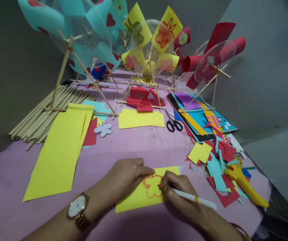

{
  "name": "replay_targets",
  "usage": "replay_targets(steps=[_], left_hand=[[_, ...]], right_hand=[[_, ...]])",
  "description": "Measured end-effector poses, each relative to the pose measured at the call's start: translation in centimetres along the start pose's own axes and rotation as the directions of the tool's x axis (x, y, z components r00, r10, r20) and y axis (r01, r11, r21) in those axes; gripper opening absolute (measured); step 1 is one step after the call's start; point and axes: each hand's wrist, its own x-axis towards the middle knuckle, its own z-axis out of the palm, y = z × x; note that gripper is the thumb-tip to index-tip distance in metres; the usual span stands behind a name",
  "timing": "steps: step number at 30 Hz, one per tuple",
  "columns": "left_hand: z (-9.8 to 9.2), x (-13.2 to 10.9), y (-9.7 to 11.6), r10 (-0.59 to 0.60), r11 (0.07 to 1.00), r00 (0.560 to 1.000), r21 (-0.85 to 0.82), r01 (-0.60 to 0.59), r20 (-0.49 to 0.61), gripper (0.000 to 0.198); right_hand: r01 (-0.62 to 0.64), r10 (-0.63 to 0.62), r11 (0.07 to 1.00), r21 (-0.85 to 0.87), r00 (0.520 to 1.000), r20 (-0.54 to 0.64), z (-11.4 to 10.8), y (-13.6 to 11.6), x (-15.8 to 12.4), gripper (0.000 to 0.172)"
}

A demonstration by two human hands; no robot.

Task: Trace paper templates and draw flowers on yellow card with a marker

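Note:
A yellow paper piece [131, 201] lies on the table in front of me, bearing a red butterfly-like outline [155, 192]. My right hand [180, 192] is closed around a white marker pen [196, 199] with an orange band; its red tip touches the right side of the outline. On the paper's upper left rests my left hand [128, 175], holding nothing, its fingers stretched toward the top of the drawing. A watch [77, 207] is on the left wrist.
Yellow sheets [58, 150], wooden sticks [50, 110] and a grey butterfly cutout [103, 130] lie left. Scissors [174, 125] are beyond my hands. A yellow glue gun [246, 184] and paper scraps [218, 174] lie right. Stick-framed paper wheels [149, 43] stand behind.

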Motion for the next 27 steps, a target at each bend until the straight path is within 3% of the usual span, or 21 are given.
replay_targets(steps=[18,27], left_hand=[[0.04,-0.07,0.01,0.006,1.000,1.000,-0.004,-0.006,-0.016,0.028],[0.03,-0.05,-0.04,0.011,1.000,1.000,0.005,-0.011,-0.005,0.027]], right_hand=[[0.012,-0.012,1.000,0.001,1.000,0.002,-0.08,-0.15,-0.05,0.011],[-0.077,0.090,0.982,0.169,0.993,-0.070,-0.22,0.04,0.02,0.010]])
